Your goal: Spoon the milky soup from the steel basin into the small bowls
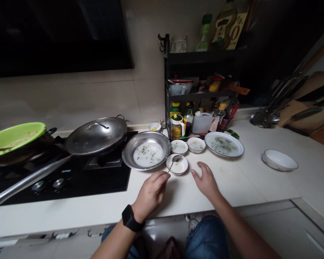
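Left hand [151, 192] is pinching the handle of a metal spoon [173, 162] sitting in a small white bowl [183, 168]. Right hand [206, 181] is staying open, grasping nothing, just beside that bowl on the white counter [232, 187].

Beige tiled wall [70, 102] behind pale countertop [232, 183]

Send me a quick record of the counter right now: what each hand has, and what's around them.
Left hand: pinching spoon by its handle
Right hand: open, holding nothing, just right of the small white bowl
Spoon: its head is in the small white bowl, which holds milky liquid
Nearby: steel basin of milky liquid with green flecks; two small bowls; plate
Stove: lidded pan
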Demonstrator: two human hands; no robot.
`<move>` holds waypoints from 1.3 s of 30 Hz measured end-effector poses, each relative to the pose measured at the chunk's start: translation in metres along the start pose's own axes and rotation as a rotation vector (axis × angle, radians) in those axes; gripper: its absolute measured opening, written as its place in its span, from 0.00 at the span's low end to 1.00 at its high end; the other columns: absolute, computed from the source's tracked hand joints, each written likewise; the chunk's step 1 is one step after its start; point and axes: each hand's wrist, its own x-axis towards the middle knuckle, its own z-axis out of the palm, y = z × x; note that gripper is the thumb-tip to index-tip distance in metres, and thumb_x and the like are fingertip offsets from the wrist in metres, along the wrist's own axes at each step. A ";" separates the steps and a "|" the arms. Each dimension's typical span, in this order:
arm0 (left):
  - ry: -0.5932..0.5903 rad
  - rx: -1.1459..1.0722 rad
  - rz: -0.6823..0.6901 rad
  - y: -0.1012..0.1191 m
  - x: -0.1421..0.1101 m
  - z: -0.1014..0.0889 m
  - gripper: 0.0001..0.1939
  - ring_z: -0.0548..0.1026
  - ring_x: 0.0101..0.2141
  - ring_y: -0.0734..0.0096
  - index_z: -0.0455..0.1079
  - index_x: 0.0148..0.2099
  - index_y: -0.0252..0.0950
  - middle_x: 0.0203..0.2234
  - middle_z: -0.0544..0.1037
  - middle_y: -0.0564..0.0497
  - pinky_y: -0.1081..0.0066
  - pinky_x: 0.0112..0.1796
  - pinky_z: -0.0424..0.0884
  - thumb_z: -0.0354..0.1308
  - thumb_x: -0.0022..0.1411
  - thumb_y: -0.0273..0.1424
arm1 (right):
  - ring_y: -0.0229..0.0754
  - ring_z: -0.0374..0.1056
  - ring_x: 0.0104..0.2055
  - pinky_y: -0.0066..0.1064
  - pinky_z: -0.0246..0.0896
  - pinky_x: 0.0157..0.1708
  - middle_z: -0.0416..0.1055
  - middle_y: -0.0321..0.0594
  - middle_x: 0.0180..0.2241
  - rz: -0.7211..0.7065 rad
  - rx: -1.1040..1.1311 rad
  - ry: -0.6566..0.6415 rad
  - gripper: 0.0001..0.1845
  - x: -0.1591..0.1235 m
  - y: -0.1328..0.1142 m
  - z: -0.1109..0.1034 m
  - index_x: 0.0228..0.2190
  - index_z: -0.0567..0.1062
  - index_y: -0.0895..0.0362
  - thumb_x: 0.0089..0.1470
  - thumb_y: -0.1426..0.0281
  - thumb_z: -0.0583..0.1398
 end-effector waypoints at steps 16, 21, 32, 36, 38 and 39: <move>-0.067 0.195 0.159 0.002 -0.001 0.001 0.18 0.82 0.45 0.61 0.71 0.58 0.35 0.48 0.82 0.38 0.66 0.44 0.81 0.50 0.70 0.19 | 0.61 0.71 0.56 0.57 0.70 0.57 0.75 0.60 0.52 0.003 0.001 -0.002 0.28 0.000 0.001 0.001 0.54 0.72 0.60 0.67 0.50 0.56; 0.056 0.141 0.066 -0.005 -0.005 0.000 0.16 0.83 0.46 0.61 0.71 0.57 0.36 0.47 0.83 0.39 0.66 0.46 0.81 0.53 0.70 0.20 | 0.61 0.72 0.56 0.58 0.70 0.56 0.75 0.61 0.52 -0.003 -0.002 0.008 0.28 0.000 0.001 0.001 0.53 0.73 0.60 0.67 0.49 0.55; 0.367 0.306 -0.556 -0.087 0.009 -0.034 0.16 0.84 0.38 0.55 0.72 0.51 0.35 0.36 0.83 0.42 0.59 0.43 0.79 0.50 0.72 0.40 | 0.62 0.72 0.55 0.59 0.71 0.55 0.75 0.60 0.52 -0.008 0.004 0.012 0.28 0.000 0.001 0.001 0.53 0.72 0.60 0.67 0.49 0.56; 0.306 0.335 -0.550 -0.095 0.013 -0.026 0.17 0.84 0.40 0.52 0.72 0.50 0.34 0.38 0.83 0.39 0.56 0.45 0.78 0.48 0.72 0.38 | 0.62 0.72 0.56 0.59 0.71 0.55 0.75 0.61 0.51 -0.003 0.006 0.011 0.28 0.001 0.001 0.000 0.53 0.72 0.60 0.66 0.49 0.56; 0.292 0.315 -0.547 -0.092 0.014 -0.020 0.16 0.84 0.40 0.53 0.73 0.50 0.34 0.37 0.83 0.40 0.57 0.45 0.78 0.49 0.72 0.38 | 0.62 0.72 0.56 0.59 0.71 0.55 0.75 0.60 0.51 0.004 0.008 0.008 0.28 0.001 0.001 0.000 0.52 0.72 0.60 0.66 0.49 0.56; 0.287 0.295 -0.550 -0.090 0.014 -0.017 0.16 0.84 0.40 0.53 0.73 0.50 0.35 0.36 0.83 0.40 0.58 0.45 0.77 0.49 0.72 0.38 | 0.61 0.72 0.56 0.59 0.71 0.55 0.75 0.60 0.52 0.008 0.010 0.008 0.28 0.001 0.001 0.000 0.52 0.72 0.59 0.66 0.49 0.56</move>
